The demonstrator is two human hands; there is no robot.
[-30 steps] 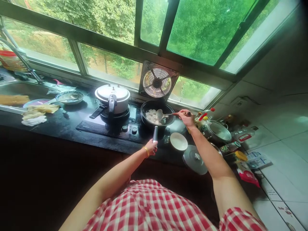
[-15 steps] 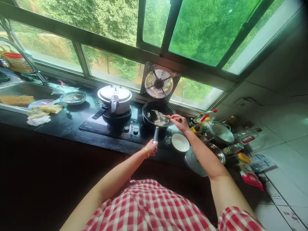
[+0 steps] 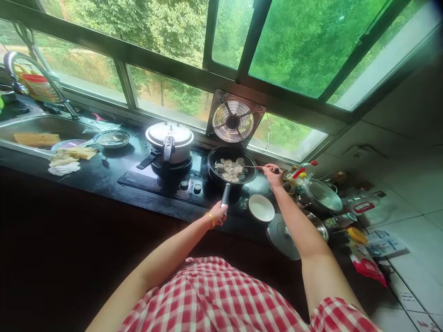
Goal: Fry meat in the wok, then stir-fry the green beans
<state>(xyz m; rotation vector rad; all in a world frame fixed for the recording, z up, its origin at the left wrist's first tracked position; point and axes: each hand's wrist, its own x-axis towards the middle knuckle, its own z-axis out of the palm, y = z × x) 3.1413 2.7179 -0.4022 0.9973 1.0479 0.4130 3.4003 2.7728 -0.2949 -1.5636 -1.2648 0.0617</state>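
Observation:
My left hand (image 3: 218, 213) is closed round the grey handle of a black frying pan (image 3: 220, 153) on the right burner. Pale pieces of food (image 3: 231, 175) lie in the pan in bubbling liquid. In my right hand (image 3: 272, 176) is the handle of a spatula (image 3: 255, 167), held at the pan's right side. Its head is among the food and partly hidden. A white bowl (image 3: 261, 207) stands just below my right hand, right of the pan.
A pressure cooker (image 3: 182, 147) occupies the left burner, its handle pointing forward. Behind the pan a fan (image 3: 232, 121) is set in the window. A glass lid (image 3: 279, 235), pots and bottles crowd the right side. A sink (image 3: 41, 123), cloths (image 3: 71, 157) and a spooned bowl (image 3: 112, 140) are left.
My right hand has drawn the spatula to the right across the pan, shifting the food pieces. My left hand keeps its hold on the handle. The view has shifted slightly.

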